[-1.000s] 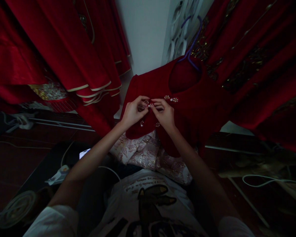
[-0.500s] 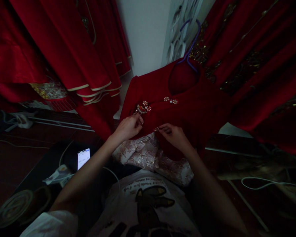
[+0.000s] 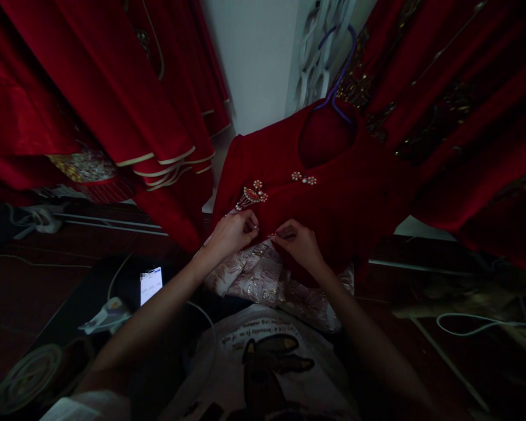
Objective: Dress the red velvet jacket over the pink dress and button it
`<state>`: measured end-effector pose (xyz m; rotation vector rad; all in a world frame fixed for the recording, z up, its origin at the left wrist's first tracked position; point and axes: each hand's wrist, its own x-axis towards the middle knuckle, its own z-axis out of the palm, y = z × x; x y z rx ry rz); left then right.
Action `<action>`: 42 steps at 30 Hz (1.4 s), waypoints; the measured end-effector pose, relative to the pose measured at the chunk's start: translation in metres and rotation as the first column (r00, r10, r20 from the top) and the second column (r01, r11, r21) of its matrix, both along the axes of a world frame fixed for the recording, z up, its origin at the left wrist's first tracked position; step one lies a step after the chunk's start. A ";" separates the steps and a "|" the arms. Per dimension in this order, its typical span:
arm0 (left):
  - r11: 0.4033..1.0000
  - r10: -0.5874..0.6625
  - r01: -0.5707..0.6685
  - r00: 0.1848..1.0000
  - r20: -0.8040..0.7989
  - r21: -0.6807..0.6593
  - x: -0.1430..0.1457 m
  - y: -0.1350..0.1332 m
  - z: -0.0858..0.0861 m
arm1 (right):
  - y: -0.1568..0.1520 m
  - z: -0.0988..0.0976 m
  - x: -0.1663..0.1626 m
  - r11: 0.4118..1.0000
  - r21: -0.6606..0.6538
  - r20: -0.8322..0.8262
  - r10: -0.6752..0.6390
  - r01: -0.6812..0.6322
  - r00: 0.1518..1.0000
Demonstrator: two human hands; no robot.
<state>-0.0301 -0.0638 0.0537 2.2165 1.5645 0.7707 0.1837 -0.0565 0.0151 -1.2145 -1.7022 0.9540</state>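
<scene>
A dark red velvet garment (image 3: 350, 193) hangs in front of me on a purple hanger (image 3: 339, 76). It has a pearl clasp (image 3: 304, 178) near the neck and a fan-shaped pearl ornament (image 3: 251, 196) lower left. My left hand (image 3: 231, 233) pinches the cloth just under that ornament. My right hand (image 3: 298, 244) pinches the facing edge of the cloth, fingers closed, close to my left hand. What the fingertips grip besides cloth is too small to make out. A pale gold-patterned fabric (image 3: 267, 278) lies beneath both hands.
Red garments with gold trim (image 3: 127, 111) hang at left, and embroidered red ones (image 3: 456, 99) at right. A lit phone (image 3: 151, 285) lies on a dark surface at lower left beside a white cable (image 3: 201, 313). A white wall (image 3: 256, 52) is behind.
Both hands moved down from the fan-shaped ornament, uncovering it, to the garment's lower closure. In the last half second they drew closer together there.
</scene>
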 end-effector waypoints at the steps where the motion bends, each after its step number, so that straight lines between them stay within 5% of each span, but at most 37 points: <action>1: 1.000 -0.004 0.004 1.000 -0.006 -0.001 0.001 0.000 0.001 | 0.001 0.000 -0.001 1.000 -0.020 -0.035 0.013 -0.014 0.999; 6: 0.999 -0.011 0.014 0.995 0.099 -0.033 -0.001 0.000 -0.001 | -0.001 0.011 -0.012 0.988 -0.072 -0.237 0.116 -0.137 0.965; 15: 0.943 0.043 0.125 0.872 0.488 -0.307 -0.008 0.010 -0.010 | -0.009 0.009 -0.030 0.995 0.095 -0.210 -0.020 0.041 0.977; 26: 0.977 0.055 0.025 0.932 0.359 -0.214 -0.007 0.001 -0.012 | -0.019 0.005 -0.037 0.985 0.158 -0.125 -0.045 0.065 0.991; 37: 0.979 -0.033 0.079 0.970 0.240 -0.188 -0.010 0.002 -0.011 | -0.018 0.001 -0.037 0.982 0.176 -0.078 -0.048 0.061 0.996; 42: 0.994 0.019 0.001 0.984 0.179 -0.113 -0.018 0.001 0.010 | -0.015 0.023 -0.020 0.982 0.181 -0.064 -0.040 0.051 0.997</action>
